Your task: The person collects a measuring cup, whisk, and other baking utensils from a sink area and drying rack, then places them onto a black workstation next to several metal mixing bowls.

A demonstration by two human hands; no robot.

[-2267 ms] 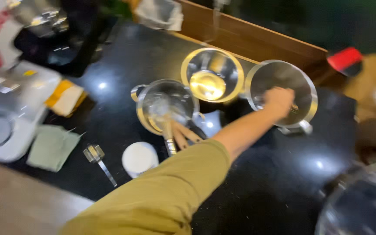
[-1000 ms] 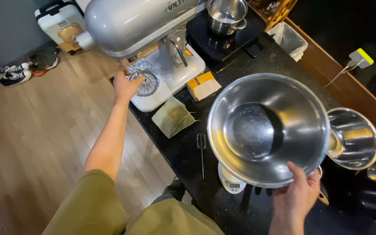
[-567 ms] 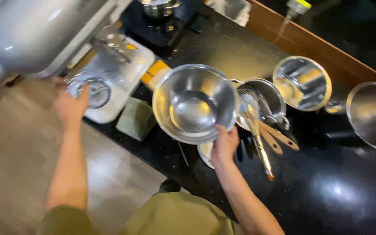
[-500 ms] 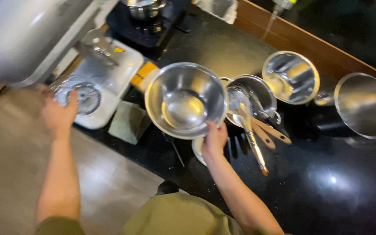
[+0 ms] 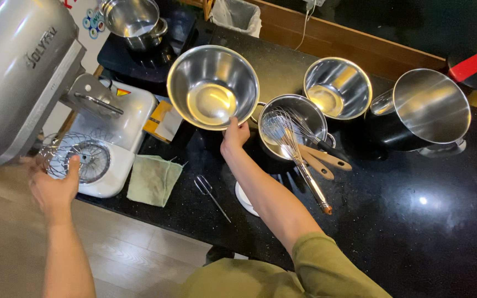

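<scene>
So the right hand (image 5: 235, 134) has a big steel mixing bowl (image 5: 212, 86) pinched by its near rim, fingers closed on the edge, and the bowl is held up over the black worktop (image 5: 415, 221), tilted a bit so you see right into it; it sits between the stand mixer (image 5: 20, 77) on the left and a steel pot (image 5: 292, 126) just to its right; that pot has a hand whisk (image 5: 293, 149) and a couple of wooden handles (image 5: 324, 160) sticking out of it; further right there's a smaller steel bowl (image 5: 338, 88) and then a large steel pot (image 5: 429, 107) near the far corner; the left hand (image 5: 53, 187) is up at the mixer's wire whisk attachment (image 5: 73, 157), fingers curled round the wires, above the white mixer base (image 5: 117, 138); a green cloth (image 5: 153, 179) lies on the worktop just beside the base, and a small metal tool (image 5: 211, 196) lies next to it near a white dish (image 5: 247, 200) half hidden under the forearm.
</scene>
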